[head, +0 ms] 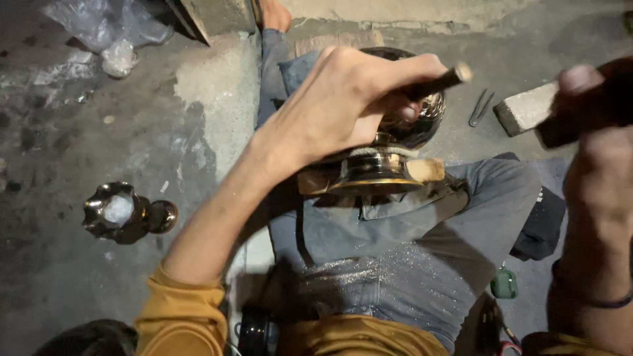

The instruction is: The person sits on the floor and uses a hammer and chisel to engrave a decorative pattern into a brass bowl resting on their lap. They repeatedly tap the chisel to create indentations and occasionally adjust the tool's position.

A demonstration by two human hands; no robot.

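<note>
My left hand (343, 99) grips a dark metal punch (440, 82), its tip hidden against a shiny round brass vessel (422, 118). The vessel lies on its side across my lap, its flared base (376, 175) resting on a wooden block (428, 170) over my grey trousers. My right hand (593, 99), blurred at the upper right, is closed around a rectangular wooden mallet block (527, 109) raised to the right of the punch's flat top end.
A second dark brass piece with a scalloped rim (122, 212) lies on the concrete floor at left. Metal tweezers (480, 107) lie beyond the vessel. A crumpled plastic bag (105, 29) sits top left, a small green case (504, 283) by my thigh.
</note>
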